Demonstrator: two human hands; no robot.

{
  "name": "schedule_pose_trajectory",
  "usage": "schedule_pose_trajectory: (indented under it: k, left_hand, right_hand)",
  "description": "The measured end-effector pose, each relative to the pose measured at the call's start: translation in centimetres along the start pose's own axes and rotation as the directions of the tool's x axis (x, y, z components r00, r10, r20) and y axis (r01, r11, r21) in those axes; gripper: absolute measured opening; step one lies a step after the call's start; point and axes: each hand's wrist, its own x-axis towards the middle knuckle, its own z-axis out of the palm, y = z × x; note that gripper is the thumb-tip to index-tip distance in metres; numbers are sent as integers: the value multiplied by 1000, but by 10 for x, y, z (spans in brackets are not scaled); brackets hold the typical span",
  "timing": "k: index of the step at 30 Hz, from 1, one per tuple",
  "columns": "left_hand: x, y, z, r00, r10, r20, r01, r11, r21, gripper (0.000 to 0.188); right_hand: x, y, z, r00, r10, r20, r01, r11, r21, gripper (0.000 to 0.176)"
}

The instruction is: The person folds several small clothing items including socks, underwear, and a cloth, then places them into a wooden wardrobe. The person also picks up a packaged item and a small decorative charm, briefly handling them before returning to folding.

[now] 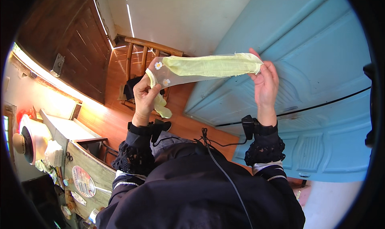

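A sheer pale yellow-green sock (pixel 207 66) with small daisy designs near its cuff is stretched sideways between my hands. My left hand (pixel 146 93) grips the cuff end. Below its fingers hangs another piece of the same yellow-green fabric (pixel 162 107); whether it is a second sock I cannot tell. My right hand (pixel 266 81) pinches the other end, where the seam shows loose threads. The fabric looks taut and folded double along its length.
Behind the sock stands a bamboo chair (pixel 153 45) with dark cloth on it. A light blue panelled cabinet (pixel 315 63) fills the right. A wooden table (pixel 99 171) at left holds a round hand fan (pixel 84 180) and scissors (pixel 69 156). A brown door (pixel 66 42) is beyond.
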Motion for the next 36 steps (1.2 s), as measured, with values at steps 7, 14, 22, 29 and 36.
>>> schedule_pose_trajectory:
  k: [7, 14, 22, 29, 36]
  left_hand:
    - [-1, -9, -5, 995, -67, -69, 57, 990, -132, 7]
    - [2, -16, -2, 986, -100, -136, 85, 990, -114, 10]
    - [10, -31, 3, 980, -139, -144, 53, 875, -481, 27]
    - [14, -4, 10, 990, -98, -101, 42, 893, -449, 24]
    - [18, 19, 21, 997, -76, -34, 54, 902, -428, 21]
  right_hand:
    - [-8, 9, -3, 999, -5, -42, -5, 971, -241, 16]
    - [-14, 21, 1, 973, -215, -84, 134, 823, -552, 11]
    - [-17, 35, 1, 933, -345, 106, 324, 674, -664, 10]
    - [-28, 73, -7, 892, 450, 28, -405, 827, -389, 10]
    - [-40, 96, 5, 685, 666, 296, -706, 707, 45, 20]
